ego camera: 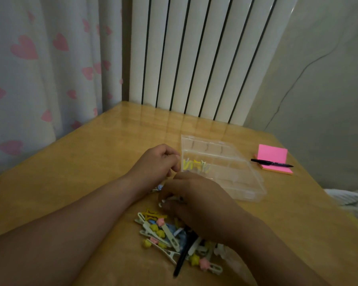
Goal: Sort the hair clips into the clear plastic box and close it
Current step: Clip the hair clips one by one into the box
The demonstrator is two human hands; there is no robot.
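Hair clips [159, 230] mostly lie heaped on the worktop [91, 151], 7 o'clock from the open clear box [236, 182]; few yellow ones [194, 165] are inside. My right fingers [170, 206] pinch a white clip [161, 203]; my left fingers [174, 159] curl, holding what I cannot tell.

Single wide-angle head cam, facing forward-down, close above hands [196, 201] on surface [91, 162]; seems rolled slightly, dim frame.
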